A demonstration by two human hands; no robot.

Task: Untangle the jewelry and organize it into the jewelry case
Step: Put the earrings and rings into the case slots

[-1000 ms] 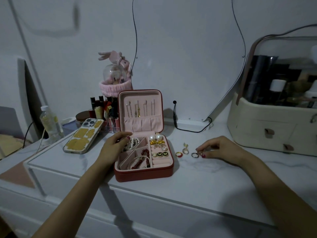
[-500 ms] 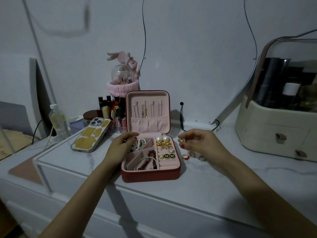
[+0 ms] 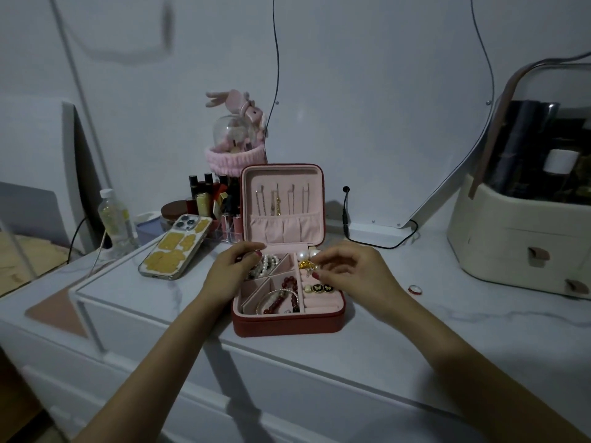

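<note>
Open red jewelry case [image 3: 287,324] on marble top, left hand [image 3: 228,273] rested with curled fingers on its left rim, small gold piece pinched by right hand [image 3: 348,273] over ring rolls, red ring [image 3: 415,289] lying apart.

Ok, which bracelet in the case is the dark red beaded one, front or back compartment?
The front compartment one: the red bead bracelet, beside a thin bangle. The back compartment holds the pearl bracelet.

The red jewelry case [image 3: 287,324] stands open on the bench, its pink-lined lid upright at the far side with chains hanging inside. A pearl strand [image 3: 267,265] fills the far-left compartment; a dark red bead bracelet [image 3: 281,297] and a thin bangle lie near-left. Pearl studs [image 3: 305,254], gold pieces and butterfly studs [image 3: 322,287] sit on the right-hand ring rolls. A red-and-white ring [image 3: 414,289] lies on the bench, well right of the case.
</note>
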